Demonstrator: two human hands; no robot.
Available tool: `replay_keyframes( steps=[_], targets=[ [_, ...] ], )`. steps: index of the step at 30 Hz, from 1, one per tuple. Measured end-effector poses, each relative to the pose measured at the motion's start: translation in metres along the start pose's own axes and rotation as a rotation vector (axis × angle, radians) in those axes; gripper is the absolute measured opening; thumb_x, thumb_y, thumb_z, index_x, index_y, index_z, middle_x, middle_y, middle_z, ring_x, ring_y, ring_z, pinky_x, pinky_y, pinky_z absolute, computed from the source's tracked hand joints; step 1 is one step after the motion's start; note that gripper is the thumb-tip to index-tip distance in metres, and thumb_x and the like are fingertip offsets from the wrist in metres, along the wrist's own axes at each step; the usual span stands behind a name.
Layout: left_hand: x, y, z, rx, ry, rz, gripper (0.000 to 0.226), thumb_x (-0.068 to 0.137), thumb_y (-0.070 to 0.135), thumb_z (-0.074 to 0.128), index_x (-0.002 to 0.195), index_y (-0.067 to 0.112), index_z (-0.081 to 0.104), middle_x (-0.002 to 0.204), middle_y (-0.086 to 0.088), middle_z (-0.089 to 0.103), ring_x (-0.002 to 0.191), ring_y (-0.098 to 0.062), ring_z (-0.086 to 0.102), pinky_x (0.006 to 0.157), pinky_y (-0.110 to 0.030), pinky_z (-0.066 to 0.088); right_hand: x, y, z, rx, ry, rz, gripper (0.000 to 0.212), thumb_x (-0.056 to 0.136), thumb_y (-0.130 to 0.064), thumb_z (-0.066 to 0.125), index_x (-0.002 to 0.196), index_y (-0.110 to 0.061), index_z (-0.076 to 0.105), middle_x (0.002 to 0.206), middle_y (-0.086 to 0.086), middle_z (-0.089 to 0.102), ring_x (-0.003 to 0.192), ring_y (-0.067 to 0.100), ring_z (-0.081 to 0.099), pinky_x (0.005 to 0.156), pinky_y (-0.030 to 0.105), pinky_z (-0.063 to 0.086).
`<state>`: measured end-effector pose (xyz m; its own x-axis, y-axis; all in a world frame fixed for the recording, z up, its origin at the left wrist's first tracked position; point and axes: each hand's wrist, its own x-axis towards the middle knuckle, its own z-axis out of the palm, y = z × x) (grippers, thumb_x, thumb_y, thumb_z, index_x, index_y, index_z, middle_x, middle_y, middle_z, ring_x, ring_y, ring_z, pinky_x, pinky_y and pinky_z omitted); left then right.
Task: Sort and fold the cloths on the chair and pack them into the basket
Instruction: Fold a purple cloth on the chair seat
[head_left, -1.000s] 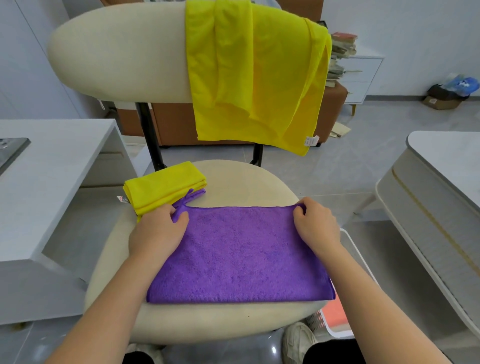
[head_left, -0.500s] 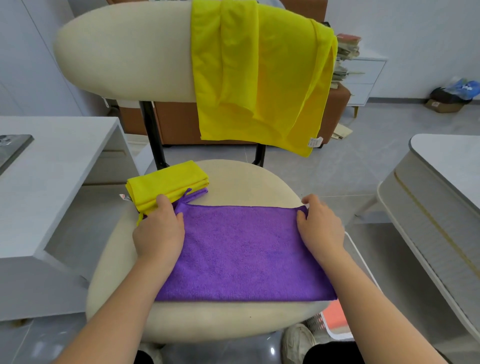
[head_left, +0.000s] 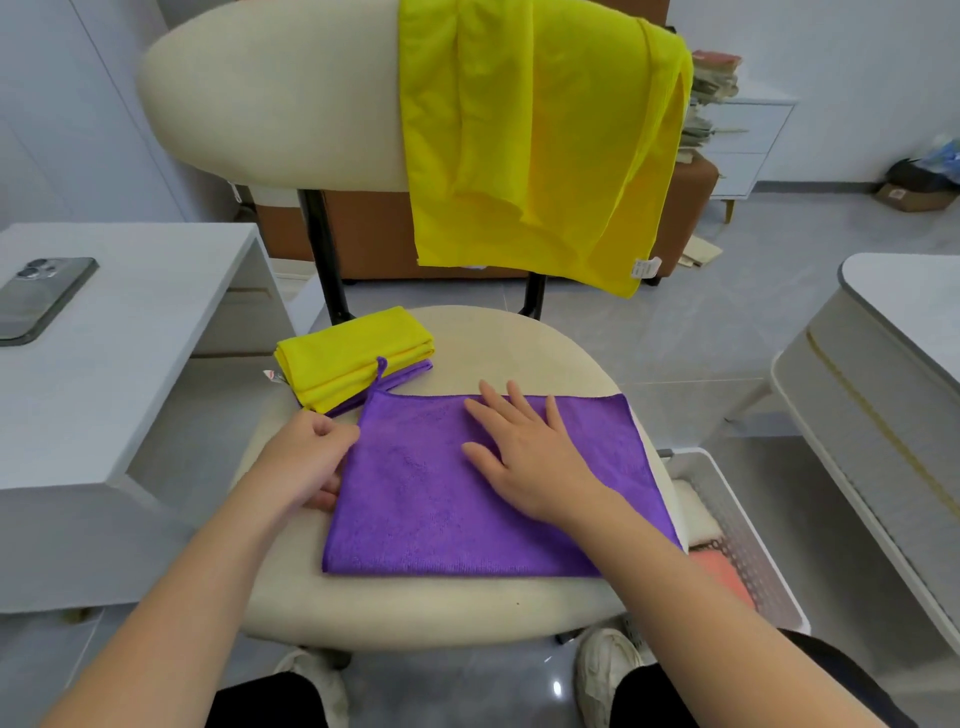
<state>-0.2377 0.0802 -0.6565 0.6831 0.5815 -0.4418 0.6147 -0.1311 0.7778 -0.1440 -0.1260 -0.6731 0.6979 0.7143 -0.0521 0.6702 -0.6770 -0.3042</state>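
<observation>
Pinning that soft, floppy purple cloth with your flat right hand, your left hand pinches its edge, so lift by corners.

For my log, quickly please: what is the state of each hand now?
Left hand: fingers curled at edge of purple cloth; grip cannot be told.
Right hand: open, flat on the purple cloth.

No legible text anywhere; tag on hanging yellow cloth too blurred.
</observation>
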Motion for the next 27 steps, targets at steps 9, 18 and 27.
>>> replay_keyframes(
  steps=[9,18,27],
  targets=[
    [-0.031,-0.005,-0.024,0.063,-0.269,-0.119,0.022,0.097,0.033,0.049,0.092,0.011,0.052,0.068,-0.013,0.061,0.042,-0.017,0.057,0.041,-0.022,0.048,0.019,-0.031,0.017,-0.115,-0.085,-0.007,0.061,0.097,-0.059,0.019,0.151,-0.034,0.010,0.160,-0.008,-0.001,0.147,0.022,-0.008,0.114,0.054,-0.007],
    [-0.037,-0.018,-0.032,0.172,-0.353,0.010,0.020,0.089,0.015,0.064,0.079,0.010,0.046,0.050,-0.001,0.063,0.042,-0.013,0.059,0.037,-0.019,0.037,0.021,-0.032,0.021,-0.141,-0.067,0.022,0.060,0.096,-0.060,0.017,0.151,-0.036,0.008,0.160,-0.010,-0.002,0.147,0.021,-0.006,0.115,0.054,-0.006],
    [-0.034,-0.007,-0.013,0.237,0.432,0.571,0.017,0.078,0.028,0.072,0.082,0.023,0.057,0.076,0.008,0.062,0.076,-0.020,0.060,0.072,-0.036,0.050,0.010,-0.029,0.005,0.250,0.109,0.006,0.050,0.102,-0.043,0.021,0.149,-0.028,0.024,0.159,-0.008,0.010,0.147,0.010,-0.003,0.117,0.043,-0.006]
  ],
)
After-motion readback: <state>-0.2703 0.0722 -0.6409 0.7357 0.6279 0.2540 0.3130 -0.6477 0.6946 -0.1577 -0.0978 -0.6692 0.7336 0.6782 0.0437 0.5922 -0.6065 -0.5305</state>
